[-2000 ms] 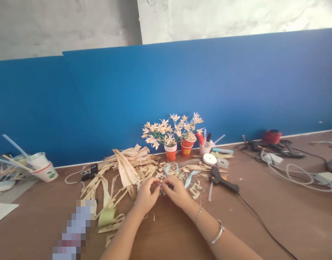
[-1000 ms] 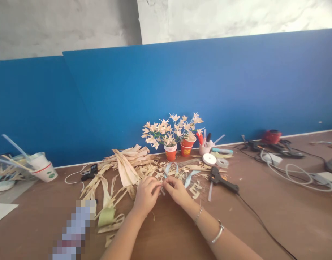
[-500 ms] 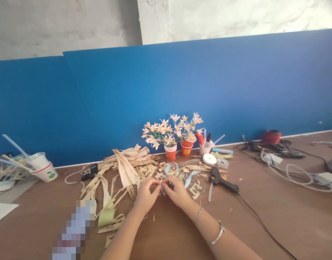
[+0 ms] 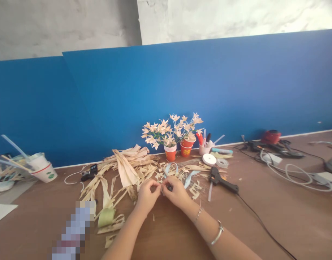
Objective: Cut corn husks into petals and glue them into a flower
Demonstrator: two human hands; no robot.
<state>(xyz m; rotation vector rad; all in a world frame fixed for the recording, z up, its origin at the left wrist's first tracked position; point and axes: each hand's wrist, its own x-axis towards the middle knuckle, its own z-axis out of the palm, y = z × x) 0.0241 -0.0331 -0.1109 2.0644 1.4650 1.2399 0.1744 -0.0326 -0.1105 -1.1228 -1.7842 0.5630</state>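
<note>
My left hand (image 4: pixel 149 195) and my right hand (image 4: pixel 175 191) meet over the front of a pile of dried husk strips (image 4: pixel 128 168). Thumb and fingers of each are pinched together, fingertips almost touching. Whatever lies between them is too small and hidden to name. A dark bit shows inside the curl of the right fingers. Light blue ribbon (image 4: pixel 191 178) lies just beyond the right hand, with cut husk scraps (image 4: pixel 195 189) beside it. Behind the hands, husk flowers (image 4: pixel 166 130) stand in a red paper cup (image 4: pixel 170 153).
A black glue gun (image 4: pixel 222 181) lies to the right, its cord running to the front edge. Behind it are a white ribbon spool (image 4: pixel 209 159) and a cup of pens (image 4: pixel 205 149). White cables (image 4: pixel 301 177) spread farther right. A white cup (image 4: pixel 45 172) tilts at left.
Both hands stay in nearly the same place. The right fingers have shifted slightly, and the pinched fingertips sit a little lower.
</note>
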